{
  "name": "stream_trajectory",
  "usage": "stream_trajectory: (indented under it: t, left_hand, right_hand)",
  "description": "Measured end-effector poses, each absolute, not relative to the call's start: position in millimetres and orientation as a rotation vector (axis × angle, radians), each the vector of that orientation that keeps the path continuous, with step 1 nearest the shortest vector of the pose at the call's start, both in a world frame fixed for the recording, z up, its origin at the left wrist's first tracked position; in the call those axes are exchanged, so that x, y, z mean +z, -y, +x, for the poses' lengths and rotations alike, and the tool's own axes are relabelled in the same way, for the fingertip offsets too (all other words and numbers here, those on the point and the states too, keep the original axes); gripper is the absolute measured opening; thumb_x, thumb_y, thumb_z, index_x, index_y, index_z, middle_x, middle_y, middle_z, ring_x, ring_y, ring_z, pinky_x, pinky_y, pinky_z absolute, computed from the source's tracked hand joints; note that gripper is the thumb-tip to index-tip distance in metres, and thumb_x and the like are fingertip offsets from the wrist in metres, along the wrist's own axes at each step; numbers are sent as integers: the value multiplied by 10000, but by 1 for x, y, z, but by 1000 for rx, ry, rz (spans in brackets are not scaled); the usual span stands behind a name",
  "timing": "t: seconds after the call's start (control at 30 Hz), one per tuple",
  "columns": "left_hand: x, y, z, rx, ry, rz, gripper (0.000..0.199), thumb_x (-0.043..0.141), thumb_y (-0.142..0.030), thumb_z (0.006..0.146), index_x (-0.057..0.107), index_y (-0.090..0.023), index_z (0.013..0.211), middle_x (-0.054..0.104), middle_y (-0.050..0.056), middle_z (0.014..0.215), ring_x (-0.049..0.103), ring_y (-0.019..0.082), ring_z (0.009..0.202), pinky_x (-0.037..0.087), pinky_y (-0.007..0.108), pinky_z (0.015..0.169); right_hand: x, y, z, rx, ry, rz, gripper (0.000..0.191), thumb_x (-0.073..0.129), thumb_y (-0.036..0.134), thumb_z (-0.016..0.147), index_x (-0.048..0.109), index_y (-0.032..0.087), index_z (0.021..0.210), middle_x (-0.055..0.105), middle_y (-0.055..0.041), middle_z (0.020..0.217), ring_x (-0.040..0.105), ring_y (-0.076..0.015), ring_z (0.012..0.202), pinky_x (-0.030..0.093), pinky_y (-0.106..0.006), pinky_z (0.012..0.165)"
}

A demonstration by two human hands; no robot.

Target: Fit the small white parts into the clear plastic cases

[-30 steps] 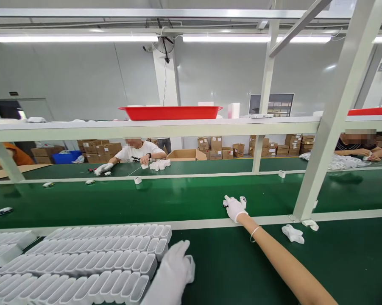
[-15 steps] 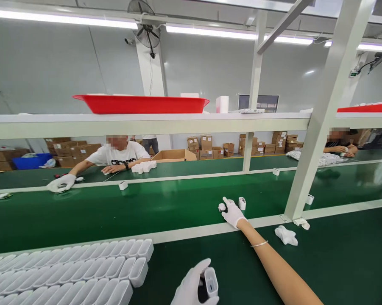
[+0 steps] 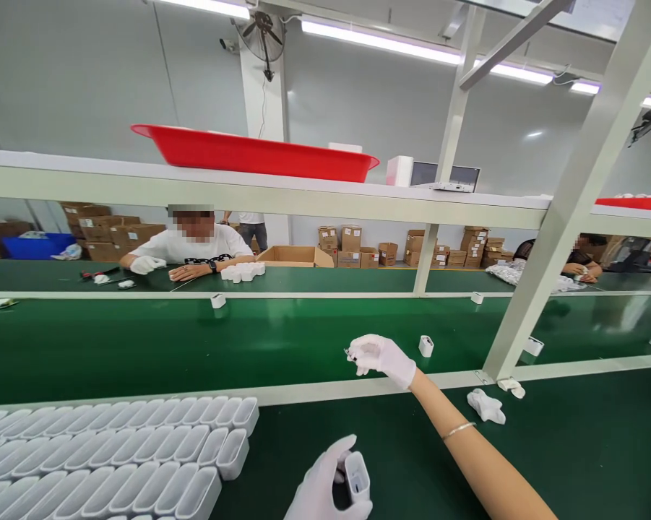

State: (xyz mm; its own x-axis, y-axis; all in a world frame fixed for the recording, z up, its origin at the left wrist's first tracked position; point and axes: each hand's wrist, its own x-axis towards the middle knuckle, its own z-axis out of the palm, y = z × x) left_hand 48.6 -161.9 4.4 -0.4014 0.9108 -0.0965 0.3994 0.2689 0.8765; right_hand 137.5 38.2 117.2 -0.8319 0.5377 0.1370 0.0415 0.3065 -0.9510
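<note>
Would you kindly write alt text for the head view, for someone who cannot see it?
A gloved left hand holds a white case above a green bench, beside rows of white shells; the right hand holds a small part over a green belt. Beyond are a person and a shelf bearing a red tray.
</note>
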Motion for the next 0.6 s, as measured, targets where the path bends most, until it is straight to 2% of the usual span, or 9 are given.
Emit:
stream_trajectory:
  t: [0.1, 0.17, 0.3, 0.47, 0.6]
  left_hand:
    - [6, 163, 49, 1085, -1928, 1172, 674, 742, -225, 663, 589, -298, 1315, 714, 61, 1142, 682, 291, 1039, 504, 539, 999]
    - [7, 164, 50, 1096, -1930, 1151, 667, 742, -233, 666, 589, -307, 1312, 710, 61, 1156, 678, 290, 1055, 503, 535, 1004]
    - [9, 165, 53, 1073, -1951, 1112, 673, 745, -255, 669, 582, -328, 1318, 698, 64, 1207, 660, 299, 1104, 494, 525, 1011]
    - [20, 168, 56, 1057, -1965, 1055, 661, 740, -245, 660, 601, -315, 1303, 694, 60, 1219, 646, 295, 1115, 472, 511, 1025]
    - [29, 169, 58, 1039, -1990, 1018, 658, 733, -259, 651, 615, -294, 1298, 689, 57, 1203, 639, 288, 1104, 464, 477, 1021]
  right_hand:
    - [126, -17, 134, 1686, 2096, -335, 529, 896, 434, 628, 650, 144, 996, 700, -39, 932, 669, -171, 841, 589, -366, 775]
    - [133, -1, 137, 1748, 2079, -259, 593, 927, 411, 547, 664, 156, 1013, 710, -33, 906, 677, -177, 847, 578, -393, 817]
    - [148, 25, 148, 1806, 2069, -245, 548, 919, 301, 568, 690, 165, 1046, 723, -29, 887, 694, -191, 833, 563, -407, 826]
    - [156, 38, 157, 1791, 2064, -218, 505, 916, 243, 544, 716, 162, 1001, 733, -42, 882, 690, -195, 827, 563, -408, 840]
    - [155, 42, 158, 1727, 2110, -207, 471, 910, 230, 543, 723, 159, 970, 732, -44, 875, 677, -170, 798, 564, -366, 810]
